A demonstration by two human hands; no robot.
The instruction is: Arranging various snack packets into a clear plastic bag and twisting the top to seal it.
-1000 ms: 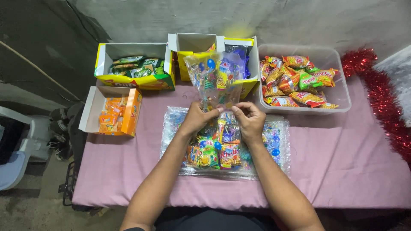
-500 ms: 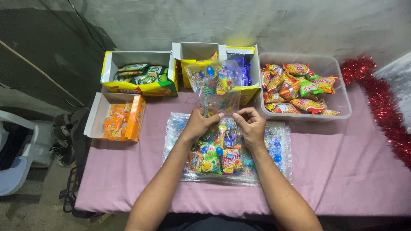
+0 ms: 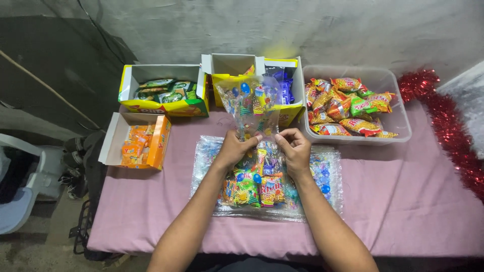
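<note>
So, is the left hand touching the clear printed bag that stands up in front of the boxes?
Touching. The head view shows the left hand pinching the bottom edge of the clear printed bag, with no gap visible.

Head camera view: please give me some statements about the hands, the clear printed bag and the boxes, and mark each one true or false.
1. Both hands, left hand and right hand, hold the clear printed bag upright. True.
2. The clear plastic tub stands empty. False: it holds snack packets.
3. The orange box lies left of the hands. True.
4. The tablecloth is green. False: it is pink.
</note>
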